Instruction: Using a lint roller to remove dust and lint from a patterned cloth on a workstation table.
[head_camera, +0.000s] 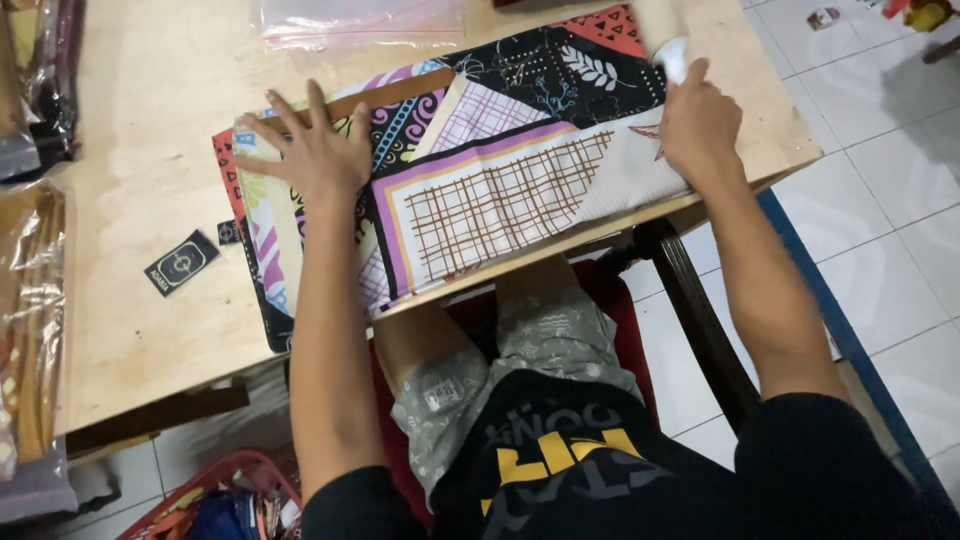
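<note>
A folded patterned cloth (480, 180) is lying across the middle of the frame on a pale wooden table (150, 130), its lower edge hanging slightly past the table's near rim. The left hand (310, 150) is resting flat on the cloth's left end, fingers spread wide and pressing down, holding nothing. The right hand (700, 125), toward the upper right of the frame, is sitting on the cloth's right end with its fingers closed around a pale roller-like object (668, 35) that is sticking up toward the top edge; what exactly that object is cannot be told. A clear plastic bag (350, 22) is lying at the top centre of the frame, just above the cloth. Two small dark labels (182, 262) are lying on the table left of the cloth, near its lower left corner. Clear-wrapped packets (30, 320) are stacking along the left edge of the frame. The white tiled floor (880, 150) is showing at the right.
</note>
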